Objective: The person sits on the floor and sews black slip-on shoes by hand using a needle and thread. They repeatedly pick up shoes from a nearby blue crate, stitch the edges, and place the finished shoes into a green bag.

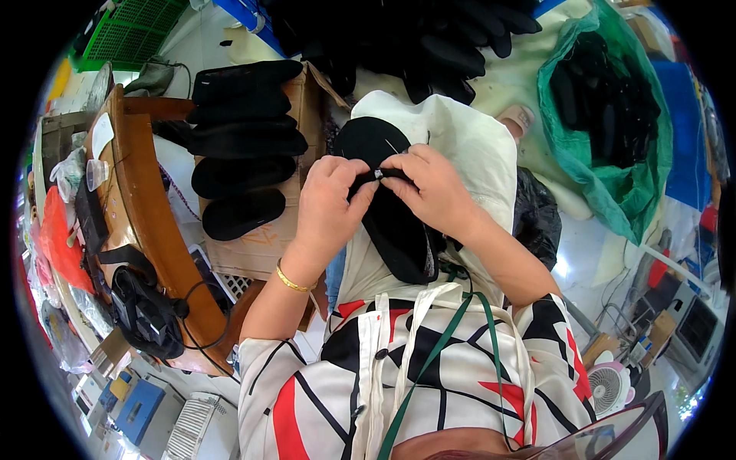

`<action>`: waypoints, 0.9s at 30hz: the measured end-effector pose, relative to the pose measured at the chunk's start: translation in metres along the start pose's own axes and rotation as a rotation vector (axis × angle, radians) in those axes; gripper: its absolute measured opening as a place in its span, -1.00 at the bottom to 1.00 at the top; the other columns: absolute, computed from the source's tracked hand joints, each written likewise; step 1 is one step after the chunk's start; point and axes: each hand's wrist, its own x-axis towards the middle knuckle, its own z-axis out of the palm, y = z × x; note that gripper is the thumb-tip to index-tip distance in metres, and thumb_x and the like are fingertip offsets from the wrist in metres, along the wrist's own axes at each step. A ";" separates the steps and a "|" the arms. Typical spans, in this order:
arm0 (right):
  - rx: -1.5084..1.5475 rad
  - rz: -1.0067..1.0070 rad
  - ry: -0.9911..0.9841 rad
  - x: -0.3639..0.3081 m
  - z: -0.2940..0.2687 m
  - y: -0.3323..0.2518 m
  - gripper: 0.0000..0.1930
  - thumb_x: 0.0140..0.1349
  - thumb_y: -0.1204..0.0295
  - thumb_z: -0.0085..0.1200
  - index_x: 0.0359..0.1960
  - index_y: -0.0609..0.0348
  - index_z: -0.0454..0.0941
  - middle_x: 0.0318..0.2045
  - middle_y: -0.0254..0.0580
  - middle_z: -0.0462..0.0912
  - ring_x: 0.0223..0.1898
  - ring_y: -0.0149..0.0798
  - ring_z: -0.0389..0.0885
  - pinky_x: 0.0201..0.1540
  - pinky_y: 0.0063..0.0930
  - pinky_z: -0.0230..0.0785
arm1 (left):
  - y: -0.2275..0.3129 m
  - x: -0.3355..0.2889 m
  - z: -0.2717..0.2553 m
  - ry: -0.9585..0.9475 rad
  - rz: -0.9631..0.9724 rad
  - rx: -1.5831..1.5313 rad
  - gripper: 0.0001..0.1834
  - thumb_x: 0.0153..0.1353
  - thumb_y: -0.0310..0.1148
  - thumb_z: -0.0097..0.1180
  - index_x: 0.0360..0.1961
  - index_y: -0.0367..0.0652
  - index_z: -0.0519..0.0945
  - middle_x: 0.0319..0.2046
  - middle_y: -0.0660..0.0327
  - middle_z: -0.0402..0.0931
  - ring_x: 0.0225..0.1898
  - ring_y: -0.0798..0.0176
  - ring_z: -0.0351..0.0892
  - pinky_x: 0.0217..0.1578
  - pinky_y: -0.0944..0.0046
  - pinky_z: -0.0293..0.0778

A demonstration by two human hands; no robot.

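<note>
A black cloth shoe (395, 238) lies lengthwise over the pale cloth (479, 146) on my lap, its rounded end pointing away from me. My left hand (330, 195) is closed on the shoe's left side, thumb and fingers pinching a black edge across its middle. From the other side, my right hand (435, 188) pinches the same edge, its fingertips nearly meeting the left ones. Between the fingertips shows a tiny whitish spot (378, 174), too small to name. A thin light line, perhaps a needle or thread, shows just above the right fingers.
Several black shoes (244, 213) lie in a row on a cardboard box (245, 257) at left, beside a wooden table (146, 192). More black shoes (452, 57) are heaped ahead. A green sack (552, 130) of black pieces stands right, near a black plastic bag (537, 215).
</note>
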 end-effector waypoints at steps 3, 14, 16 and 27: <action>-0.043 -0.014 0.040 -0.002 0.002 -0.002 -0.78 0.05 0.51 0.28 -0.23 0.15 0.58 -0.42 -0.15 0.48 -0.35 -0.03 0.51 -0.30 -0.23 0.40 | -0.006 0.000 0.003 0.040 0.125 0.066 -0.78 0.02 -0.55 0.31 -0.25 -0.20 0.62 -0.34 0.13 0.51 -0.34 0.12 0.50 -0.32 0.25 0.44; 0.054 0.267 -0.167 0.008 -0.008 -0.004 -0.74 0.19 0.28 0.20 -0.25 0.23 0.58 -0.43 0.00 0.55 -0.34 0.06 0.56 -0.29 -0.16 0.40 | -0.014 -0.003 0.007 0.039 0.104 -0.074 -0.82 0.03 -0.51 0.32 -0.31 -0.21 0.61 -0.40 0.14 0.51 -0.36 0.08 0.51 -0.36 0.19 0.44; 0.042 0.232 -0.107 0.005 -0.006 -0.006 -0.74 0.19 0.26 0.20 -0.31 0.23 0.57 -0.44 0.02 0.56 -0.35 0.08 0.56 -0.30 -0.15 0.40 | -0.013 -0.002 0.006 0.021 0.031 -0.107 -0.84 0.05 -0.48 0.32 -0.33 -0.20 0.60 -0.40 0.13 0.51 -0.38 0.07 0.52 -0.37 0.16 0.45; -0.626 0.008 0.046 -0.011 -0.034 -0.016 -0.78 0.07 0.39 0.24 -0.57 0.19 0.46 -0.58 -0.21 0.49 -0.49 -0.07 0.56 -0.47 -0.24 0.38 | -0.010 0.004 0.014 0.184 0.302 0.234 -0.75 0.07 -0.44 0.30 -0.18 -0.11 0.63 -0.26 0.17 0.51 -0.33 0.10 0.54 -0.35 0.20 0.51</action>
